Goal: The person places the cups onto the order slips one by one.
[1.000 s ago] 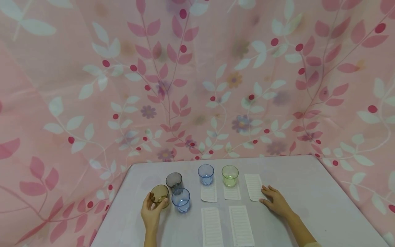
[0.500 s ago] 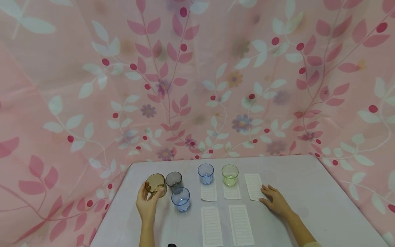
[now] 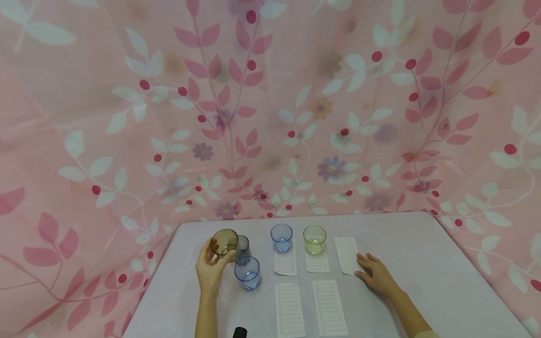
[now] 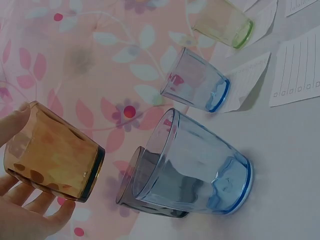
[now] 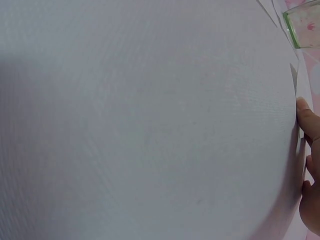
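My left hand [image 3: 209, 276] holds an amber glass tumbler [image 3: 225, 240] by its sides, thumb on one side and fingers on the other. In the left wrist view the amber tumbler [image 4: 60, 155] hangs above the table, apart from the others. Behind it, partly hidden in the head view, stands a grey tumbler [image 3: 243, 249]. A blue tumbler [image 3: 247, 272] is just to the right and nearer. My right hand [image 3: 377, 276] rests on the table with relaxed fingers, its fingertips at the right edge of a printed paper slip [image 3: 346, 256].
A second blue tumbler [image 3: 282, 238] and a green tumbler [image 3: 314, 240] stand at the far ends of two paper slips. Two more slips, a left one [image 3: 289, 310] and a right one [image 3: 330, 307], lie nearer. A small black object [image 3: 239, 333] shows at the bottom edge.
My left hand has raised the amber tumbler and moved it away from me, first leftward, then right, in front of the grey one. My right hand has stayed in place.
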Demonstrator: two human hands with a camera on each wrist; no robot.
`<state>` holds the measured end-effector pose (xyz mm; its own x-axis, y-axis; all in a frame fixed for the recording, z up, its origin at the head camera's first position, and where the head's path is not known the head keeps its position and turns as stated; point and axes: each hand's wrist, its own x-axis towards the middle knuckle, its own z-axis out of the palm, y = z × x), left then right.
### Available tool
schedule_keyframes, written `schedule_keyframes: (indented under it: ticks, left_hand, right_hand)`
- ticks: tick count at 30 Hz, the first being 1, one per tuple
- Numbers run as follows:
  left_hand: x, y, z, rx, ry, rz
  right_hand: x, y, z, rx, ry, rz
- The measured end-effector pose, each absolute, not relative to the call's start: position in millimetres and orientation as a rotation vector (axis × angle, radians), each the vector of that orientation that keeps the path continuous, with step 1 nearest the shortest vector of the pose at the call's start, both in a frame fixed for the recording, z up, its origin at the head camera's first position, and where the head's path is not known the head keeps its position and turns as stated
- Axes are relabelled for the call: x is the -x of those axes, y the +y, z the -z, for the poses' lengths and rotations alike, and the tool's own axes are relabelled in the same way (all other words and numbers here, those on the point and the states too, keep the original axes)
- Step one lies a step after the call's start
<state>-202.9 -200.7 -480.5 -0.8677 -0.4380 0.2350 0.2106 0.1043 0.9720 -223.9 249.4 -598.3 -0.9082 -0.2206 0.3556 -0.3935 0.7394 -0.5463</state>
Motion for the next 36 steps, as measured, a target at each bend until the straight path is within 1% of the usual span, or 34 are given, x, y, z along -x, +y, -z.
schedule_keyframes:
  ticks: [12, 36]
  left_hand:
    - [210, -184, 483, -0.16, -1.964, 1.886]
    - [228, -138, 488, 0.015, -1.972, 2.012]
  right_hand:
    - [224, 251, 604, -0.482, -2.669, -0.926]
    - [226, 251, 603, -0.43, -2.713, -0.985]
